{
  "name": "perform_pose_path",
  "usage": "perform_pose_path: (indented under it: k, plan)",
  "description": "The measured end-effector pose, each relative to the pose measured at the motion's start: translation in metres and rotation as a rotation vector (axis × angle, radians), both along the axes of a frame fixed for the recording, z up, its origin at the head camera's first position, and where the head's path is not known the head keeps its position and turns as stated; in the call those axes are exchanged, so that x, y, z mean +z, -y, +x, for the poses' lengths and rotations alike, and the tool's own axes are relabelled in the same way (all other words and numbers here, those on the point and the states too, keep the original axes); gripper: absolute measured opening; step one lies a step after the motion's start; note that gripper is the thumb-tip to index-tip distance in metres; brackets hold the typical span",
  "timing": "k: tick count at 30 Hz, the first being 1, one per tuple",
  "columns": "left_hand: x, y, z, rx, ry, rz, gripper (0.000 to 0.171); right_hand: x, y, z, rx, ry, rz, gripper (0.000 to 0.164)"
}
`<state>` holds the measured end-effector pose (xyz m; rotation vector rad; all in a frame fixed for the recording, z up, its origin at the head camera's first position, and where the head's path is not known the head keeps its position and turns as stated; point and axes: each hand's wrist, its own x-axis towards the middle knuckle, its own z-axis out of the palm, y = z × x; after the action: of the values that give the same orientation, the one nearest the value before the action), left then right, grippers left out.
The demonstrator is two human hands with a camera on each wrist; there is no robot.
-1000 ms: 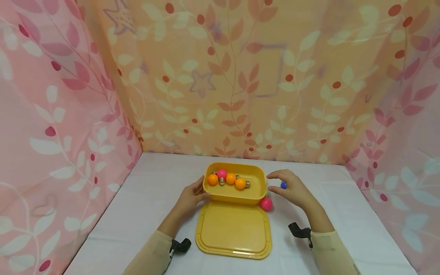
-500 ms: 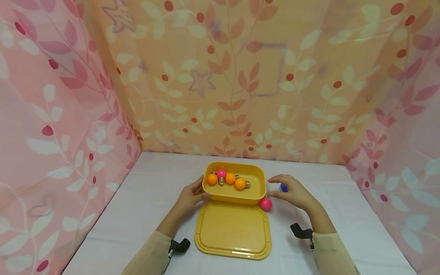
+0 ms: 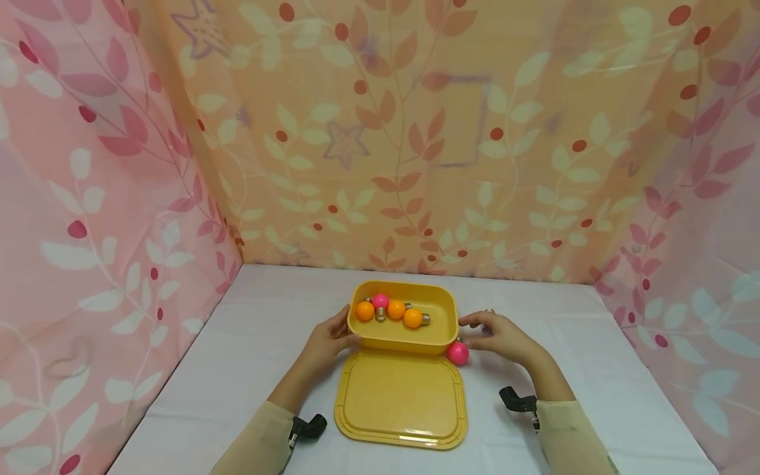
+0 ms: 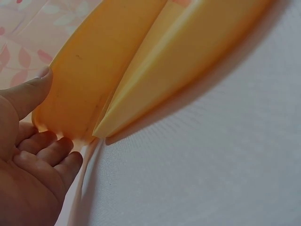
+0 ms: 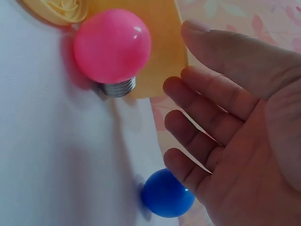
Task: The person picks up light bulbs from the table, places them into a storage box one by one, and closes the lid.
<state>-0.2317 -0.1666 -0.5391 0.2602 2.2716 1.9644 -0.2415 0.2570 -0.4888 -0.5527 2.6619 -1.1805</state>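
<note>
A yellow plastic box (image 3: 410, 346) holds several light bulbs: orange bulbs (image 3: 412, 318) and a pink bulb (image 3: 380, 301), lying on their sides. My left hand (image 3: 328, 338) grips the box's left end, the thumb at one edge and the bent fingers at another in the left wrist view. At the right end my right hand (image 3: 500, 336) has relaxed fingers, thumb and forefinger at the box wall, nothing held. Another pink bulb (image 5: 113, 47) lies outside, by the box's near right corner. A blue bulb (image 5: 168, 193) sits behind my right fingers, mostly hidden in the head view.
The yellow lid (image 3: 400, 400) lies flat directly in front of the box. White cloth (image 3: 237, 369) covers the table. Patterned curtains (image 3: 356, 198) hang at the back and both sides. A black wrist camera (image 3: 518, 400) sits on each forearm.
My right hand has lowered and come in from the right to the box's right end, covering more of the blue bulb. The left hand and the bulbs in the box stay in place.
</note>
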Motion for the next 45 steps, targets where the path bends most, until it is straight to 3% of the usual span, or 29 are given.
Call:
perform_pose_path:
  k: [3, 11, 23, 33, 45]
  plan:
    - [0.001, 0.0, 0.001, 0.0, -0.001, 0.004, 0.084, -0.006, 0.0, -0.001, 0.001, 0.048, -0.011, 0.048]
    - [-0.002, 0.001, 0.001, -0.013, -0.017, 0.002, 0.084, -0.018, 0.002, -0.004, 0.11, 0.113, -0.019, 0.046]
    - [-0.004, 0.001, -0.001, -0.011, -0.01, -0.003, 0.085, -0.021, 0.001, -0.003, 0.103, 0.122, 0.061, 0.046]
    - [-0.001, 0.002, 0.001, -0.011, -0.012, -0.01, 0.083, -0.014, -0.01, -0.001, 0.116, 0.139, 0.014, 0.042]
    - [-0.001, 0.001, 0.0, -0.004, -0.003, -0.028, 0.081, 0.012, -0.022, 0.005, 0.109, 0.021, -0.047, 0.04]
